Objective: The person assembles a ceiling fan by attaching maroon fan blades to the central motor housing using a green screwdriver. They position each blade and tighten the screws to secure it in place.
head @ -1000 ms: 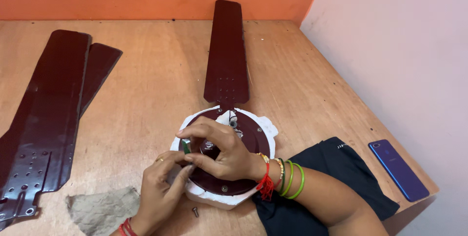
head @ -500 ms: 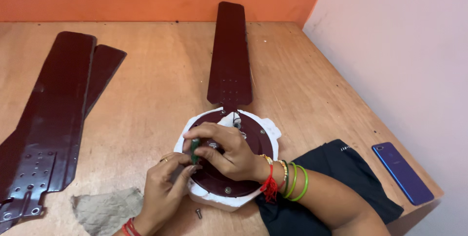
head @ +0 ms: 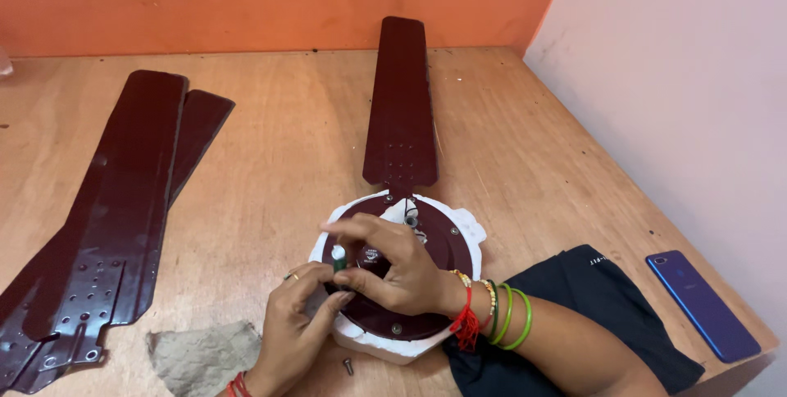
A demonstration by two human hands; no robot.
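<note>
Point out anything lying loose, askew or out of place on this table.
A small loose screw lies on the table beside the fan motor hub. One blade is mounted; the two others lie stacked, detached, at far left. A blue phone sits near the table's edge.

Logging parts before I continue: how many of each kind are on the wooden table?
Dark maroon metal fan blades: 3 (one fitted, two loose)
Maroon round fan motor: 1
Blue phone: 1
Black cloth: 1
Brown rag: 1
Small loose screw: 1
Total: 8
</note>
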